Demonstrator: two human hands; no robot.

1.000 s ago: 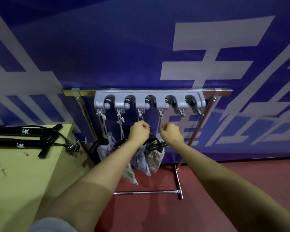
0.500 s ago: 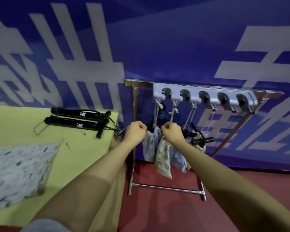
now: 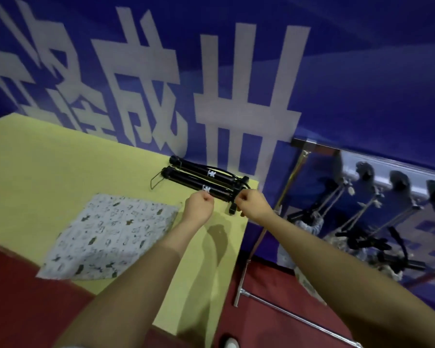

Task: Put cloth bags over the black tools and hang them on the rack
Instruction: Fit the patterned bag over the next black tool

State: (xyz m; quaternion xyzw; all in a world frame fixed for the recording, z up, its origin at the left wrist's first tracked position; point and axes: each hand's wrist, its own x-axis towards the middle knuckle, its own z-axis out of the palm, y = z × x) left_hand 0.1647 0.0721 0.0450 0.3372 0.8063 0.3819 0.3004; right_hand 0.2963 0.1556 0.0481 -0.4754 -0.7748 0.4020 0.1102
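Two black tube-shaped tools [image 3: 200, 180] lie side by side at the far right corner of the yellow table [image 3: 60, 159]. A patterned white cloth bag [image 3: 108, 237] lies flat on the table in front of them. My left hand [image 3: 199, 205] and my right hand [image 3: 253, 203] hover as loose fists just in front of the nearer tool, holding nothing. To the right, the metal rack [image 3: 296, 177] carries a grey hook bar [image 3: 392, 182] from which bagged black tools [image 3: 357, 239] hang on cords.
A blue banner with large white characters [image 3: 211, 71] forms the back wall. The floor [image 3: 274, 322] is red, and the rack's chrome foot [image 3: 241, 292] stands on it beside the table's right edge. A white shoe tip [image 3: 231, 344] shows at the bottom.
My view and both fists have swung left, away from the hanging bags on the rack, over to the table corner by the two black tools.
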